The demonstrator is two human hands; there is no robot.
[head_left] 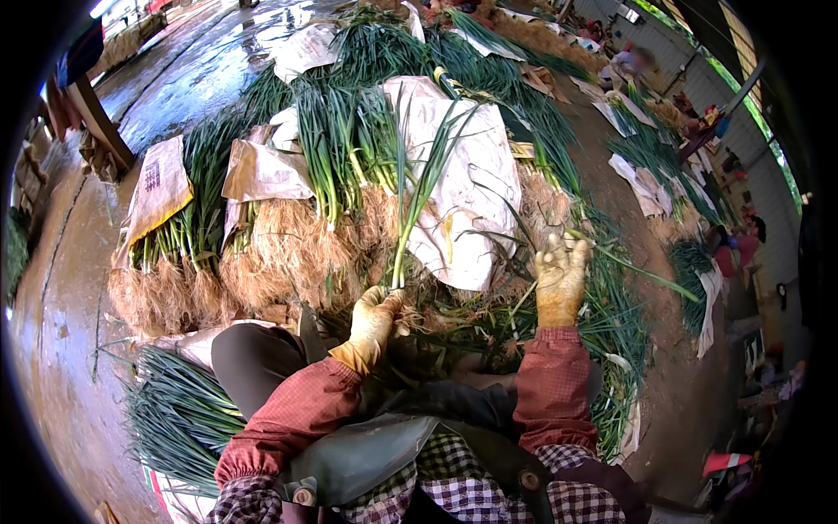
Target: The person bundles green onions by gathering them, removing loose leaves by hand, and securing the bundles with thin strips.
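Head view, from where I'm standing: left gloved hand has its grip clamped on the base of a few green onion stalks; they stand up from the fist, leaves leaning right, in front of a white sack. Right gloved hand is raised, fingers curled, beside a loose leaf; can't tell if that grip is on it. Rooted onion bundles lie ahead, another leafy pile by the left knee.
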